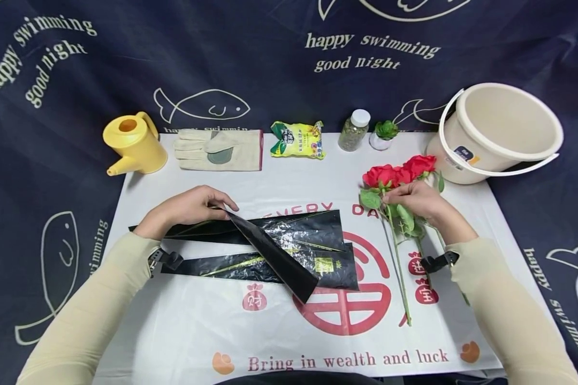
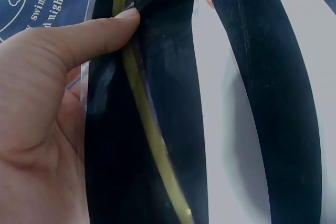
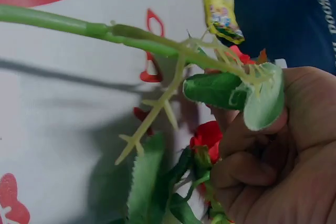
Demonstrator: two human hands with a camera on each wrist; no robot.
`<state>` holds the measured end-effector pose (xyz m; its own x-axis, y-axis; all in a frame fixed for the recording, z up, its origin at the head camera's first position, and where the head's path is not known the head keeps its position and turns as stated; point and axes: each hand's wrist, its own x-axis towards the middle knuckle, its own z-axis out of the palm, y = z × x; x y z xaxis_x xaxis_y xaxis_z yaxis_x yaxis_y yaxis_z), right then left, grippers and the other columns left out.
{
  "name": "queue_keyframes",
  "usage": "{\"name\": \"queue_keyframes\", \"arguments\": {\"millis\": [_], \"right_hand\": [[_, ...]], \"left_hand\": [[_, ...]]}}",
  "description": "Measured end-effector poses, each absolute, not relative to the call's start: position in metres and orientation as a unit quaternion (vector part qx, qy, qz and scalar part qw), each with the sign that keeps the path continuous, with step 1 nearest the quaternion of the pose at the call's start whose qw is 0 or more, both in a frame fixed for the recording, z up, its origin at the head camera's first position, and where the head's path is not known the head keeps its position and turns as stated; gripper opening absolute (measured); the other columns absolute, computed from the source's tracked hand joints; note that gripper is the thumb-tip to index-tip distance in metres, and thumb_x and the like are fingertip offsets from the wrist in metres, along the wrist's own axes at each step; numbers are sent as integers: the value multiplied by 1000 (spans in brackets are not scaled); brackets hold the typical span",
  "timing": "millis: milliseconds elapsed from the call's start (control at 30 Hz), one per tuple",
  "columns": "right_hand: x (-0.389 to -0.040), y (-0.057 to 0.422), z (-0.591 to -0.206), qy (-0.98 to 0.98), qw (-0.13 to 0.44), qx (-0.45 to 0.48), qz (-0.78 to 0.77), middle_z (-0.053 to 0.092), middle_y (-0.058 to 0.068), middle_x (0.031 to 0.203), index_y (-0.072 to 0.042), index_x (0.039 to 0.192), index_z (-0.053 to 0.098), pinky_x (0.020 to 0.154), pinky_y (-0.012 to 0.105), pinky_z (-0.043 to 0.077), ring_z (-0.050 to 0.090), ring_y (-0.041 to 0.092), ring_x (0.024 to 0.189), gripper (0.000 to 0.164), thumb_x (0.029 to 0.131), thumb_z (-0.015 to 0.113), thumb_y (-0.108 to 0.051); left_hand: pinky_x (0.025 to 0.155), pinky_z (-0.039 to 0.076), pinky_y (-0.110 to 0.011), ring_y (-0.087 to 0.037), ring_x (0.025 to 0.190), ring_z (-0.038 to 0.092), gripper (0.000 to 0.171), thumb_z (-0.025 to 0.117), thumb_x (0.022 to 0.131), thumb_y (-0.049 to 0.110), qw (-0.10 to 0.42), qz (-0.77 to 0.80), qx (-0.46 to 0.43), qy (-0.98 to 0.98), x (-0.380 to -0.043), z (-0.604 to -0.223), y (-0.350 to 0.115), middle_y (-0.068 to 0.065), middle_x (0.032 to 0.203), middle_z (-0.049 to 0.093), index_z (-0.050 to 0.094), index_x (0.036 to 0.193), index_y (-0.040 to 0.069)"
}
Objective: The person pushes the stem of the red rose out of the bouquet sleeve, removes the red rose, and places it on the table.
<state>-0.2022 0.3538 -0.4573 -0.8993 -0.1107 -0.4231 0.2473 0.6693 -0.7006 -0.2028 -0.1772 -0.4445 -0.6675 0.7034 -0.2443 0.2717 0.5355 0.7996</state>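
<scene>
My left hand (image 1: 192, 206) pinches a black plastic flower sleeve (image 1: 276, 256) near its upper end, and the sleeve slants down to the right. In the left wrist view the thumb lies over the gold stripe of the black film (image 2: 168, 77). Further black sleeves (image 1: 344, 264) with gold print lie flat beneath it. On the right, my right hand (image 1: 416, 199) pinches an artificial red rose (image 1: 381, 175) just below its bloom. Its green stem (image 3: 52, 22) and leaf (image 3: 265, 103) show in the right wrist view. Another red rose (image 1: 421, 164) lies beside it, partly behind the hand.
Along the back stand a yellow watering can (image 1: 142, 149), pale work gloves (image 1: 241, 152), a yellow-green packet (image 1: 298, 140), a jar with a white lid (image 1: 354, 133) and a small potted plant (image 1: 384, 133). A beige bucket (image 1: 491, 139) stands at the back right, close to the roses.
</scene>
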Motion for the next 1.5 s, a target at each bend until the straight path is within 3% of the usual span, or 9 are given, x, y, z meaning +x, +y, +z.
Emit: {"name": "queue_keyframes", "arguments": {"millis": [200, 667, 867, 1067, 1167, 1300, 1400, 1500], "right_hand": [[-204, 349, -468, 906, 216, 9, -363, 62, 15, 114, -1, 107, 70, 85, 38, 41, 50, 28, 108, 37, 87, 67, -33], [-214, 343, -465, 930, 184, -28, -317, 66, 14, 102, 0, 101, 72, 70, 33, 44, 52, 26, 97, 29, 87, 68, -26], [-214, 344, -467, 936, 150, 4, -319, 66, 14, 104, -2, 100, 73, 69, 33, 44, 53, 24, 92, 28, 87, 68, -26], [-218, 343, -470, 931, 121, 30, -342, 64, 13, 108, -2, 100, 73, 70, 34, 42, 51, 23, 93, 30, 86, 68, -28], [-218, 343, -469, 934, 106, 39, -338, 64, 9, 99, -3, 95, 73, 63, 33, 42, 50, 22, 84, 30, 87, 67, -32], [-212, 332, -465, 966, 42, 7, -255, 57, 7, 66, -6, 73, 70, 46, 34, 36, 48, 24, 59, 41, 91, 58, -41], [-203, 305, -452, 983, -17, -51, -177, 61, 7, 66, -8, 80, 72, 43, 37, 35, 53, 24, 56, 45, 92, 53, -47], [-186, 265, -434, 975, -29, -138, -172, 67, 0, 88, -16, 111, 70, 46, 36, 39, 55, 19, 60, 45, 90, 54, -52]], "left_hand": [[68, 45, -31, -15, 72, 59, 21, 66, 88, 12, 288, 384, 289, 828, -202, -447, -174, 3, 86, 69, 68, 109, 12], [68, 44, -32, -22, 73, 59, 23, 65, 89, 8, 302, 377, 281, 829, -201, -446, -163, -5, 86, 70, 66, 111, 10], [69, 45, -35, -29, 76, 60, 24, 62, 89, 4, 306, 373, 280, 830, -200, -445, -161, -10, 87, 69, 64, 113, 5], [70, 44, -34, -23, 76, 61, 22, 64, 89, 10, 307, 377, 285, 826, -201, -444, -161, -3, 86, 70, 66, 111, 12], [69, 45, -33, -19, 74, 61, 22, 65, 89, 12, 304, 379, 292, 823, -202, -445, -161, 2, 85, 69, 66, 110, 15], [70, 45, -33, -14, 74, 59, 20, 64, 89, 14, 297, 372, 302, 826, -202, -447, -162, 3, 87, 68, 67, 109, 18], [74, 45, -33, -12, 78, 58, 17, 63, 91, 15, 290, 359, 304, 834, -201, -448, -165, 4, 93, 67, 69, 106, 21], [78, 45, -34, -11, 84, 59, 15, 61, 92, 16, 275, 358, 300, 841, -200, -448, -165, 8, 97, 67, 70, 101, 23]]}}
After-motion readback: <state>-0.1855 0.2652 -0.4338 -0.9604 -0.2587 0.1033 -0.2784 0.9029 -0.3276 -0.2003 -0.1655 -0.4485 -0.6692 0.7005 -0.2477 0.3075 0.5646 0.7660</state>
